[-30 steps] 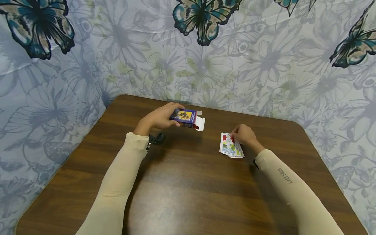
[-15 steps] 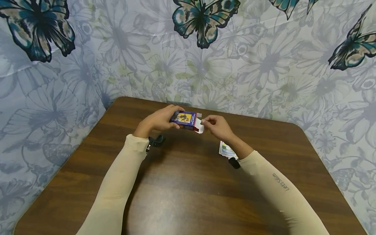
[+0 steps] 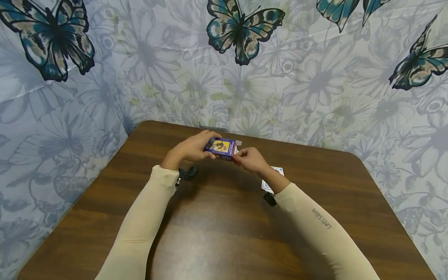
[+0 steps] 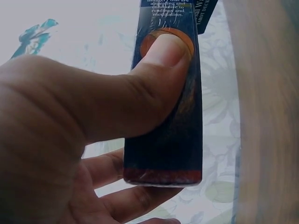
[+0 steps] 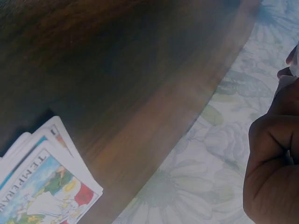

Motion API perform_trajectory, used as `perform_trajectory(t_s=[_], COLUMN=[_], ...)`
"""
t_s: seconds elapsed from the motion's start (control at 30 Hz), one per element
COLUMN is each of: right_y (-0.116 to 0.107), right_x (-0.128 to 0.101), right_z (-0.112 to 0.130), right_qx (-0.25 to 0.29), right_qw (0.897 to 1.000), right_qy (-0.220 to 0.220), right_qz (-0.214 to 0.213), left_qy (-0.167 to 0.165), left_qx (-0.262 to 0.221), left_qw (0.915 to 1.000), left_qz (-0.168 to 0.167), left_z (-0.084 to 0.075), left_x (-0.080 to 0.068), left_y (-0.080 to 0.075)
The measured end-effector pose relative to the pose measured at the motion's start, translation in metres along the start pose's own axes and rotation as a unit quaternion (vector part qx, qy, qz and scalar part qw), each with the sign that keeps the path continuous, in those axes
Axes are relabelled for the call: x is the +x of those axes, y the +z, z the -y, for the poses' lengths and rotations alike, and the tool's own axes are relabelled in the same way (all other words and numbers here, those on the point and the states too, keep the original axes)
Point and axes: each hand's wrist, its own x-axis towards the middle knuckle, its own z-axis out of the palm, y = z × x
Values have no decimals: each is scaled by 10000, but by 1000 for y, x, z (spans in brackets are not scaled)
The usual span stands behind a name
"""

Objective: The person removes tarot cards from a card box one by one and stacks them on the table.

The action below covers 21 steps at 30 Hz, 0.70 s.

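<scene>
My left hand (image 3: 191, 148) grips a purple and red tarot card box (image 3: 221, 146) above the table, thumb along its narrow side and fingers round the other. In the left wrist view the thumb presses over an orange circle on the box side (image 4: 163, 156). The box's open end faces right, a small pale tab (image 3: 239, 142) sticking out of it. At that end my right hand (image 3: 254, 160) pinches the white flap, mostly hidden by the fingers. A loose stack of tarot cards (image 5: 53, 191) lies face up below the right wrist, the top one reading "TEMPERAN".
The brown wooden table (image 3: 210, 225) has a rounded far edge. Right behind it hangs a pale floral cloth (image 3: 315, 89) with teal butterflies. My right forearm (image 3: 315, 225) partly covers the card stack in the head view.
My right hand has left the card stack and moved left to the box's open end, where the white flap now shows less. The left hand keeps its grip on the box.
</scene>
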Motion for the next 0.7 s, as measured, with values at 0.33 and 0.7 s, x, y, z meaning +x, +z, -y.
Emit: perform_trajectory(t_s=[0.33,0.7], right_y=[-18,-64], right_x=[-4,-16], right_z=[-13,-40], right_qx=[225,330], right_qw=[9995,9986], right_qy=[138,407], right_qz=[171,-52], left_qy=[-47,-54], left_qx=[102,121], left_qw=[9999,9999], left_qz=[6,0], left_z=[1,5], left_x=[1,3], left_y=[0,0])
